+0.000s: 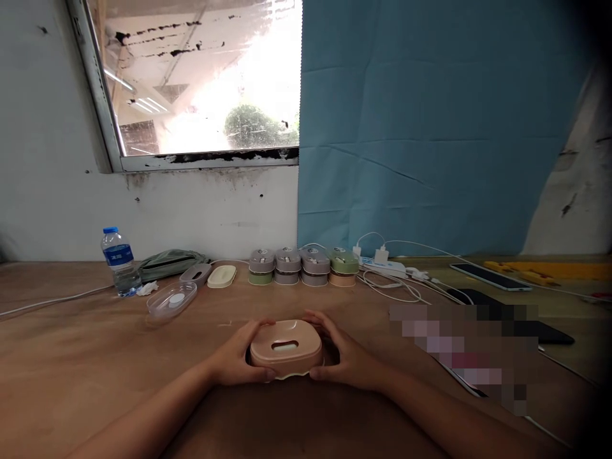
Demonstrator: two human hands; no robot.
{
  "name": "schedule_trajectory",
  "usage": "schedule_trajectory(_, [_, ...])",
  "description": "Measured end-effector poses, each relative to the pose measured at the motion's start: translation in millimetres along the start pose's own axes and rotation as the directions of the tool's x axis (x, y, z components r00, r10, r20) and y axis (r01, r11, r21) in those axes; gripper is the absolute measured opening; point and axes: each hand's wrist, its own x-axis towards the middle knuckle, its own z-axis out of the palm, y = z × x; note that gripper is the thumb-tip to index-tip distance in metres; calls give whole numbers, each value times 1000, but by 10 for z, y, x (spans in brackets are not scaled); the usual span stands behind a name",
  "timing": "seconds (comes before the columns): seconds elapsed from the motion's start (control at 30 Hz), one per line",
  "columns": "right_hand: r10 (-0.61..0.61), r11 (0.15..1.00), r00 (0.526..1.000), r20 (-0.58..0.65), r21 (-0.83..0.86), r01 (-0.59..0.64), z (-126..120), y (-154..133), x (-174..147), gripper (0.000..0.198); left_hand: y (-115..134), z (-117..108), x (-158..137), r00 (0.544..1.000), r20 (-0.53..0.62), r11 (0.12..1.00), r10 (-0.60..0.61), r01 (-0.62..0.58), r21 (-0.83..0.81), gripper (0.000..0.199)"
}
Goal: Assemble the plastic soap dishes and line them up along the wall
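Observation:
Near the front middle of the table, a pinkish-beige oval plastic box (285, 347) looks like a soap box. It has a narrow slot in its top, and a thin pale rim shows along its lower edge. My left hand (243, 357) curls around its left end, thumb along the near side. Around the right end, my right hand (342, 357) grips the same box, its thumb also at the near side. The far fingertips are partly hidden behind the box.
At the back stand several stacked two-tone oval boxes (314, 262). To the left are a water bottle (119, 258), a green pouch (172, 262), a clear oval tray (167, 305) and a cream oval piece (222, 276). Cables, a power strip (385, 266) and a phone (490, 277) lie right.

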Motion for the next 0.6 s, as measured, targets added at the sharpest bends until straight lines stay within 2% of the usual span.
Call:
schedule_trajectory(0.2, [12,1000,999,32,-2,-12,-13,-85,-20,97,-3,-23,3,999,-38,999,33,-34,-6,69])
schedule_trajectory(0.33, [-29,1000,998,53,4,29,-9,-124,-16,98,15,-45,12,997,-73,997,33,-38,-66,61])
schedule_trajectory(0.47, [-16,999,999,43,-48,19,-4,-105,-21,104,-7,-108,22,986,-166,993,11,-29,-110,58])
schedule_trajectory(0.53, [23,997,999,42,-75,-20,-2,-88,-31,104,-72,-241,57,957,-286,995,-57,29,-98,56])
schedule_trajectory(0.6, [52,995,998,44,-91,-48,1,-76,-42,103,-192,-476,129,873,-466,988,-145,150,-25,56])
